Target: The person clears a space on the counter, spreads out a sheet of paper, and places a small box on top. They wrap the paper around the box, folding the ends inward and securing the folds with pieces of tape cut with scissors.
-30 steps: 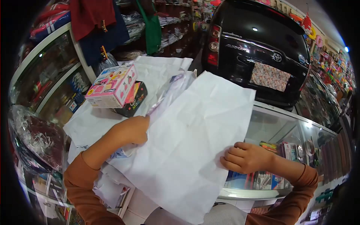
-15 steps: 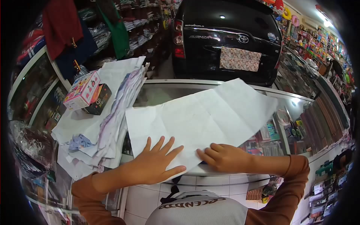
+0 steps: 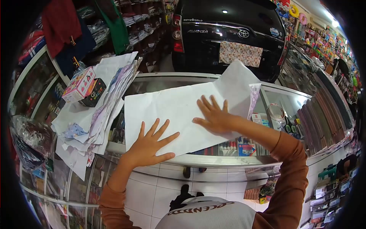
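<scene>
A large white sheet of paper (image 3: 175, 110) with soft creases lies across a glass display counter (image 3: 183, 159). Its far right corner stands up off the glass, and a strip of purple pattern shows along the right edge. My left hand (image 3: 150, 145) rests flat on the sheet's near left part, fingers spread. Farther right, my right hand (image 3: 214, 114) presses flat on the middle of the sheet, its fingers also apart. Neither hand grips anything. The sheet hides part of the counter's contents.
Left of the sheet is a stack of papers (image 3: 103, 114) bearing a pink box (image 3: 79, 84) and a black box (image 3: 94, 93). Scissors (image 3: 288, 121) lie under the glass at right. A black car (image 3: 228, 30) stands behind the counter.
My right hand has gone from curled fingers at the sheet's near edge to lying flat farther in. The sheet has shifted, its right corner now lifted. My left hand stays spread on it.
</scene>
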`<state>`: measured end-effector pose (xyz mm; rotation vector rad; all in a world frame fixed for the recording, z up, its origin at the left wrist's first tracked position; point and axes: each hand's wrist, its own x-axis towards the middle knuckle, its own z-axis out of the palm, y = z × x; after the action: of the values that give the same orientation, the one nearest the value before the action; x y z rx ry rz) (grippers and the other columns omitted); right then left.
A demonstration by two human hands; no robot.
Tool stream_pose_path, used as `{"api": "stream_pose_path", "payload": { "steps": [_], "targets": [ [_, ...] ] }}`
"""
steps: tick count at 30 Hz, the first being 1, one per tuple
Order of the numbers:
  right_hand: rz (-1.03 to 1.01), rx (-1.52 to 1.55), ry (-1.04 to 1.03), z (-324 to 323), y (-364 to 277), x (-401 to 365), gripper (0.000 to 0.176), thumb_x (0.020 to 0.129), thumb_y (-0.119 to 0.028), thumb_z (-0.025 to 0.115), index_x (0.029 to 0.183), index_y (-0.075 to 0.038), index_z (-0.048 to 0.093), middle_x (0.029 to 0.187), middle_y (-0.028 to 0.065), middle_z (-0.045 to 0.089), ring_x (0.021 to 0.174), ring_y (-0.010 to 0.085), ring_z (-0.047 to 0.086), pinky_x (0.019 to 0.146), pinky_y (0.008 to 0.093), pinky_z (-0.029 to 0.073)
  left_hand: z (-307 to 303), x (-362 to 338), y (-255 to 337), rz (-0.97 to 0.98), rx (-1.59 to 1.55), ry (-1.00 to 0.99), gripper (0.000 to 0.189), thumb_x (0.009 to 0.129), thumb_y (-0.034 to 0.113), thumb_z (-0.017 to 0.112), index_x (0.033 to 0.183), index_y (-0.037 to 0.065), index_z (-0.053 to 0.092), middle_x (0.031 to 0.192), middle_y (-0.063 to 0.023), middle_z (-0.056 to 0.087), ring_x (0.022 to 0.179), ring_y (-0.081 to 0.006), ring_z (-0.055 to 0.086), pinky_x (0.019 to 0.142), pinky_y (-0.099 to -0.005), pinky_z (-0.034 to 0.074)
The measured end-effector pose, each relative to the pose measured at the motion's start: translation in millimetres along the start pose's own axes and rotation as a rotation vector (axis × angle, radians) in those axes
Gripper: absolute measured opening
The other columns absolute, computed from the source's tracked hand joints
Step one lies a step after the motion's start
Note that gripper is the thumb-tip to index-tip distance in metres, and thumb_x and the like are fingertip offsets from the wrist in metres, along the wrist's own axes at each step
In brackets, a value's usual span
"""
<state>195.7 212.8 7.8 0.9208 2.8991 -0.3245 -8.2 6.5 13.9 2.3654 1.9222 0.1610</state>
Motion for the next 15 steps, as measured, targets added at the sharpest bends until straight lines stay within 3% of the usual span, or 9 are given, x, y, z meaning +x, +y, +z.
{"api": "stream_pose_path", "payload": {
  "steps": [3,6,7,10,11,12,14,15],
  "targets": [
    [0.261,0.006,-0.224,-30,4,11,0.101,0.082,-0.077,0.034,0.152,-0.013,0.001,0.158,0.0169,-0.004,0.143,0.0424,-0.005,0.105,0.0719,0.003,2,-1,-1,0.007,0.010,-0.003,0.066,0.088,0.066,0.043,0.143,0.029,0.041,0.155,-0.0164,0.019,0.143,-0.0427,0.010,0.110,-0.0647,0.000],
    [0.419,-0.069,-0.310,-28,39,56,0.099,0.082,-0.078,0.033,0.153,-0.018,-0.001,0.156,0.0216,0.000,0.142,0.0484,0.000,0.107,0.0689,0.008,1,0,-1,0.013,0.008,0.008,0.065,0.088,0.066,0.042,0.143,0.030,0.041,0.155,-0.0168,0.020,0.143,-0.0433,0.011,0.109,-0.0653,0.001],
    [0.484,-0.135,-0.245,-25,31,64,0.084,0.089,-0.066,0.037,0.152,-0.018,0.011,0.156,0.0206,0.009,0.143,0.0436,0.009,0.109,0.0670,0.010,2,0,-1,0.013,0.003,0.014,0.065,0.088,0.066,0.042,0.143,0.031,0.042,0.155,-0.0169,0.020,0.143,-0.0436,0.011,0.109,-0.0655,0.001],
    [-0.168,0.049,0.050,-13,10,44,0.062,0.098,-0.044,0.043,0.147,-0.010,0.026,0.151,0.0220,0.026,0.142,0.0380,0.020,0.109,0.0653,0.013,3,0,-2,0.014,0.004,0.024,0.064,0.088,0.066,0.043,0.142,0.032,0.042,0.155,-0.0173,0.020,0.142,-0.0443,0.011,0.109,-0.0659,0.001],
    [-0.288,0.125,0.206,-1,4,40,0.042,0.100,-0.029,0.042,0.138,-0.011,0.041,0.146,0.0143,0.037,0.141,0.0340,0.025,0.108,0.0670,0.017,3,0,-2,0.025,-0.012,0.037,0.064,0.088,0.066,0.043,0.142,0.032,0.043,0.155,-0.0176,0.020,0.142,-0.0446,0.012,0.108,-0.0668,0.002],
    [-0.314,0.180,0.347,9,-1,42,0.033,0.098,-0.023,0.050,0.127,-0.008,0.054,0.137,0.0164,0.046,0.134,0.0342,0.036,0.108,0.0578,0.029,3,0,-3,0.024,-0.009,0.036,0.064,0.088,0.065,0.044,0.142,0.031,0.043,0.155,-0.0177,0.020,0.142,-0.0440,0.011,0.109,-0.0662,0.001],
    [-0.392,0.402,0.487,16,1,48,0.016,0.091,-0.013,0.061,0.105,-0.005,0.064,0.116,0.0150,0.059,0.115,0.0312,0.052,0.096,0.0427,0.044,4,0,-3,0.023,-0.007,0.032,0.064,0.087,0.063,0.047,0.142,0.030,0.044,0.155,-0.0179,0.019,0.143,-0.0428,0.010,0.109,-0.0650,0.001],
    [-0.389,0.454,0.497,14,0,49,0.012,0.088,-0.011,0.063,0.098,-0.004,0.064,0.110,0.0141,0.060,0.108,0.0310,0.054,0.093,0.0428,0.045,5,0,-4,0.028,-0.011,0.037,0.064,0.087,0.063,0.048,0.141,0.030,0.044,0.155,-0.0183,0.019,0.143,-0.0436,0.010,0.109,-0.0658,0.001]
  ]
}}
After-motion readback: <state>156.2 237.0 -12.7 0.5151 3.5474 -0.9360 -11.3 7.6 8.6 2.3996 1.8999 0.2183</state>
